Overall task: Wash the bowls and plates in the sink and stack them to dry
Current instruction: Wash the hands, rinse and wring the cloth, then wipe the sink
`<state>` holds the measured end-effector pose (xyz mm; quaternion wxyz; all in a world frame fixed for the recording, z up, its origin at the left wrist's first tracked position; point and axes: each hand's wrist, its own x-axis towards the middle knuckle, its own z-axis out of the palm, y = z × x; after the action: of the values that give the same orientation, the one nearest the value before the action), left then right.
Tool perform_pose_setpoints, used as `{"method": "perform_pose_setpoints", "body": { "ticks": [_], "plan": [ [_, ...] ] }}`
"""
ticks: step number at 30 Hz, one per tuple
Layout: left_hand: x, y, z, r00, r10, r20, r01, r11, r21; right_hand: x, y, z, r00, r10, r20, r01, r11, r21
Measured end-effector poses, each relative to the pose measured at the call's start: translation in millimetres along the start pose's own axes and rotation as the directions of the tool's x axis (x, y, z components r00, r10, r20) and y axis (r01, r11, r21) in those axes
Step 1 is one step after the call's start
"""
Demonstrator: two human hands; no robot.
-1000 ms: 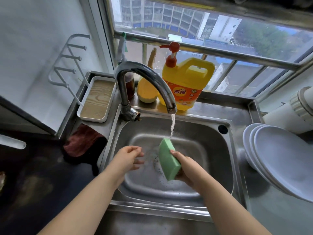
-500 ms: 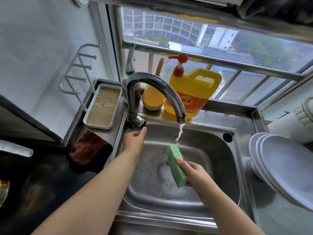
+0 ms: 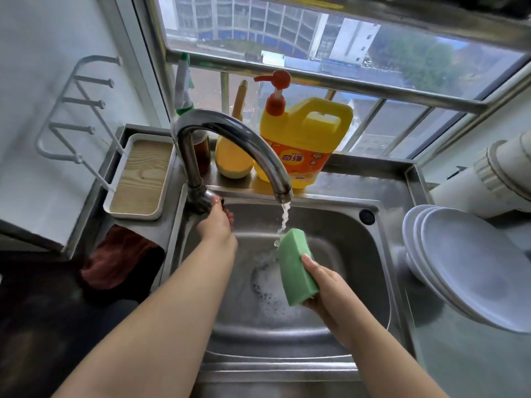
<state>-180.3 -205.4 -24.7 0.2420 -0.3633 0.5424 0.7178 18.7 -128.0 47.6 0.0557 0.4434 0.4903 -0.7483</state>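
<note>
With the left hand [image 3: 217, 222] at the tap base [image 3: 201, 198], fingers hidden, shut the water gently while the right hand [image 3: 324, 288] grips the sponge [image 3: 296, 268]; washed plates [image 3: 471, 265] lean at three o'clock.

Soft daylight enters through the window [image 3: 330, 44] at the top; the lower left is dim, and wide-angle distortion bends the edges.

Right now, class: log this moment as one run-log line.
left hand: at faucet base | right hand: holds green sponge under water | sink: no dishes | plates: stacked right
</note>
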Motion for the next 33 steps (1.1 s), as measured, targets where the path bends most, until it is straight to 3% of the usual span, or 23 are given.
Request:
{"method": "perform_pose_setpoints", "body": {
  "ticks": [6,12,17,21,26,30,33],
  "plan": [
    [-6,1,8,0.997,0.019,-0.077,-0.023,0.998,-0.055,2,9,-6,0.998,0.031,-0.048,-0.034,0.997,-0.064],
    [0,3,-13,0.995,0.046,0.09,-0.063,0.979,0.196,4,13,-2,0.999,-0.016,-0.052,0.005,0.979,-0.204],
    [-4,8,-34,0.973,0.055,0.224,-0.159,0.864,0.478,2,9,2,0.999,-0.031,-0.028,0.022,0.965,-0.262],
    [-21,2,-56,0.954,0.048,0.297,-0.241,0.714,0.657,2,11,5,0.999,-0.024,-0.029,0.011,0.931,-0.365],
    [-50,-5,-86,0.921,-0.078,0.381,-0.251,0.631,0.734,11,25,23,0.994,-0.054,-0.095,0.003,0.883,-0.47],
    [-79,-4,-104,0.842,-0.254,0.477,-0.14,0.749,0.647,14,32,50,0.957,-0.283,-0.058,0.169,0.712,-0.682],
    [-91,2,-115,0.824,-0.226,0.52,-0.127,0.82,0.559,12,36,73,0.9,-0.437,0.012,0.286,0.569,-0.771]
  ]
}}
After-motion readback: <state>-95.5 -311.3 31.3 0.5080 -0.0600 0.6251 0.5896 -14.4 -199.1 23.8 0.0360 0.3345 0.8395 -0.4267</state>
